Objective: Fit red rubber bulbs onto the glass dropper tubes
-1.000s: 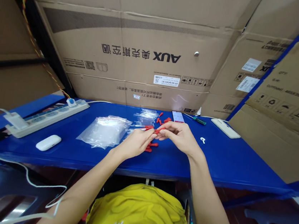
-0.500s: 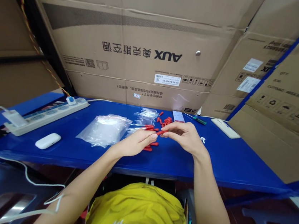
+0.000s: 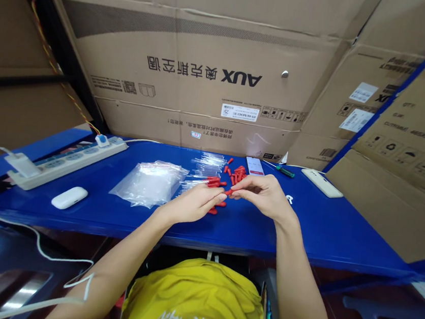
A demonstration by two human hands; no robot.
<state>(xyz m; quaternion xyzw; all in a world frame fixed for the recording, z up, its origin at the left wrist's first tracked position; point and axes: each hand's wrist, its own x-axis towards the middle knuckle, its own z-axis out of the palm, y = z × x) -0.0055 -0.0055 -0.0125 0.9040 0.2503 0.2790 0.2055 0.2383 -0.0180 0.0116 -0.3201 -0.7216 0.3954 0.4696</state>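
Between the fingertips of my two hands is a small red rubber dropper bulb [image 3: 228,192]. My right hand [image 3: 258,193] pinches it between thumb and fingers. My left hand [image 3: 196,202] is closed at the bulb's left end, thumb pressed to the fingers; what lies inside that grip is hidden. Loose red bulbs [image 3: 239,173] are heaped just beyond my right fingertips. Thin clear tubes [image 3: 210,165] lie in a pile beyond my left hand. Several droppers with red bulbs [image 3: 214,182] lie beside and partly behind my left hand.
Clear plastic bags [image 3: 152,183] are stacked left of the tubes. A white earbud case [image 3: 69,198] and a power strip [image 3: 70,160] are farther left. At the back right lie a phone [image 3: 254,166], a green-handled screwdriver [image 3: 286,172] and a white power bar [image 3: 322,183]. Cardboard [image 3: 207,36] walls the desk.
My hands have drawn slightly closer together, and less of the red bulb shows between them. The view has shifted slightly; the things on the desk lie as before.
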